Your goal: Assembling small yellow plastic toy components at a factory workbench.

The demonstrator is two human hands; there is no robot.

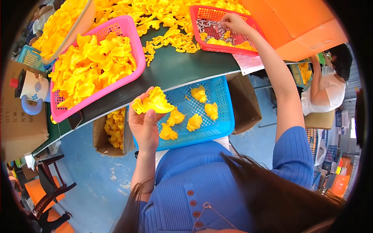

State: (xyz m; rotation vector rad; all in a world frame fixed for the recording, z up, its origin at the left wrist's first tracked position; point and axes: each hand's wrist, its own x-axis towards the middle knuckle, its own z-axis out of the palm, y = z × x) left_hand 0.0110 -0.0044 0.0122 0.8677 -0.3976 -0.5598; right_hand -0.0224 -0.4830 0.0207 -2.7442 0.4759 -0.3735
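Note:
My left hand (pixel 144 130) is closed round a curved yellow plastic shell piece (pixel 154 101), held up above the near edge of the table. My right hand (pixel 235 23) reaches into a red basket (pixel 223 47) at the back. Its fingertips are pinched together over small silvery metal parts (pixel 206 27); whatever they grip is too small to make out. Loose yellow pieces also lie in that basket. On my lap rests a blue basket (pixel 227 116) with several rounded yellow plastic figures (pixel 194 122) in it.
A pink basket (pixel 134 46) heaped with yellow shells stands on the dark green table (pixel 175 70). More yellow pieces (pixel 171 40) are piled behind. An orange box (pixel 295 23) stands at right. Cartons flank my lap. Another person (pixel 326 91) works at far right.

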